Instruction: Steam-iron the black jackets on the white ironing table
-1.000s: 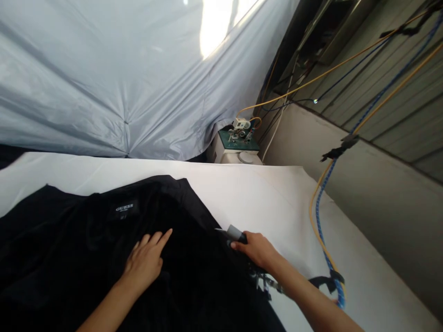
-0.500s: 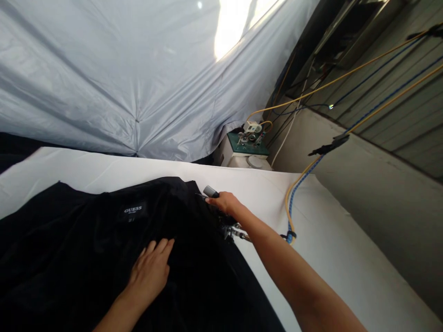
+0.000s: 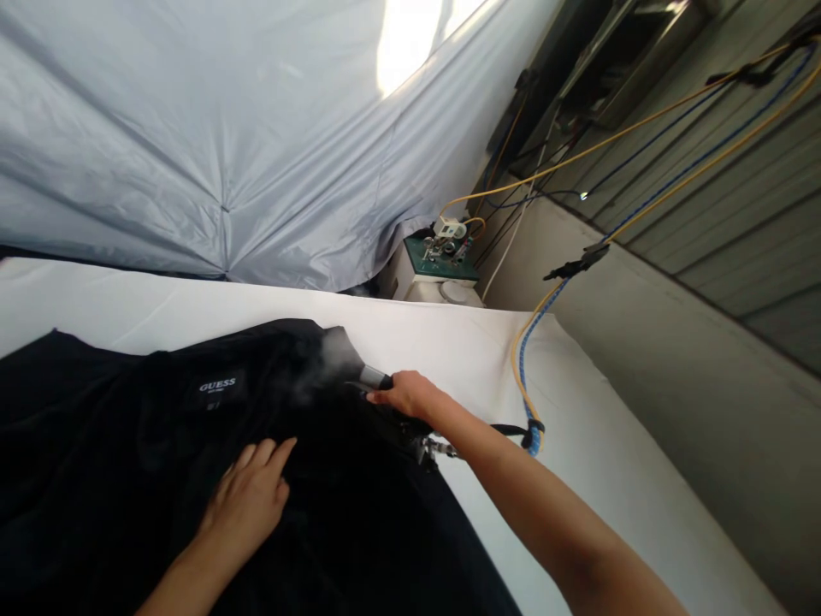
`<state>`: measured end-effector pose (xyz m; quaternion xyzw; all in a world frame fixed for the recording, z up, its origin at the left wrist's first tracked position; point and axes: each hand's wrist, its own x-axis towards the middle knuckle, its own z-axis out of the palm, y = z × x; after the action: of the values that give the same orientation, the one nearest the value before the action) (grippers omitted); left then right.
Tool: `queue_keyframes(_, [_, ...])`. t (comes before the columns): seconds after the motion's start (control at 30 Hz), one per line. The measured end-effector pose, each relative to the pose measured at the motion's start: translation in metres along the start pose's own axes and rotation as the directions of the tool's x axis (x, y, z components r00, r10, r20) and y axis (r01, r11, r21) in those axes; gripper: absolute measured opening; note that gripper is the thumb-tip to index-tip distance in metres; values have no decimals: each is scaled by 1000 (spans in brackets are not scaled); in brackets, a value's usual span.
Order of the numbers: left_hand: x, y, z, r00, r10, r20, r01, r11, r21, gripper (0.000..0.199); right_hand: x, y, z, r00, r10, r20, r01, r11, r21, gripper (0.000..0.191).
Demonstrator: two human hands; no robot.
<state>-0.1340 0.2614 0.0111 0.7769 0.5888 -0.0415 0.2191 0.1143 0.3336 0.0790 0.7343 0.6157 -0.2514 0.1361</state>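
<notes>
A black garment (image 3: 346,513) with a GUESS label (image 3: 217,387) lies spread on the white table. My left hand (image 3: 247,496) rests on it below the label, fingers stretched out and palm down. My right hand (image 3: 410,396) is wrapped round the handle of a steam iron (image 3: 374,377) near the garment's upper right edge. Much of the iron's dark body blends into the black cloth. White steam drifts over the fabric left of the iron.
Yellow and blue hoses (image 3: 527,359) run from the iron's side up to the upper right. Behind the white table (image 3: 596,445) stand a green-topped machine (image 3: 442,261) and a silver-grey sheet (image 3: 192,128). A wall lies to the right.
Steam now rises by the iron, where none showed before. The whole view has shifted, so garment, hands and background sit further left. Both hands keep their poses.
</notes>
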Motion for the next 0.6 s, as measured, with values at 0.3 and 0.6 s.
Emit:
queue_keyframes(0.3, [-2,-6,-7,995,64,-73,-77,979,-190,45,-24,90,9,963,256,-85,-253,966,46,51])
queue_keyframes(0.6, [71,-121,-111,802,-247,-545,201,969,-143,43,-46,72,12,897,1,-441,26,998,54,32])
